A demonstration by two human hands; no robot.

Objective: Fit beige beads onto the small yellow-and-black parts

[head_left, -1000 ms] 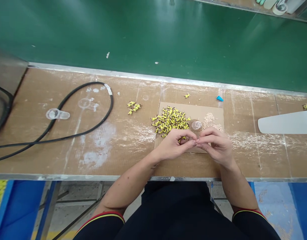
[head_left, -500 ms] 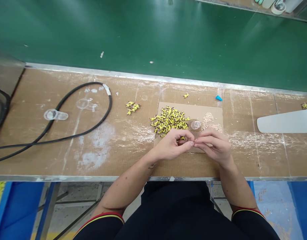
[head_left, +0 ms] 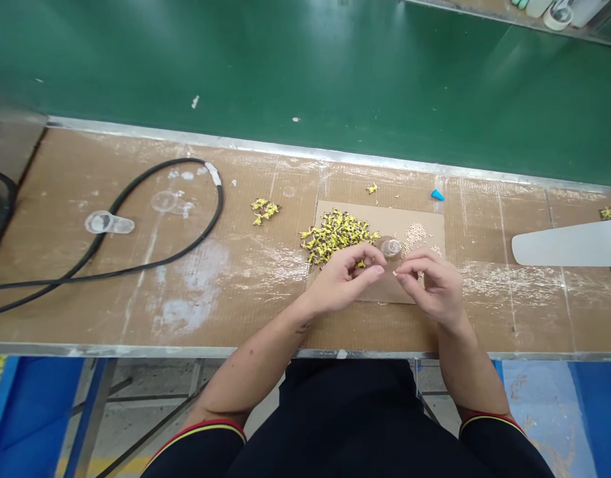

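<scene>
A tiny pale piece (head_left: 395, 273) sits pinched at the fingertips of the right hand (head_left: 434, 285), over the cardboard sheet (head_left: 392, 291). The hands met a moment ago; now they've parted, so that piece seems the right's alone. The left hand (head_left: 345, 277) curls beside the yellow pile (head_left: 338, 234); whether it grips anything, I can't tell. Beyond stands a small cup (head_left: 391, 248).

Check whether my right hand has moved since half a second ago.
Yes: the right hand shifted slightly rightward and away from the body, judged against the cardboard sheet.
</scene>
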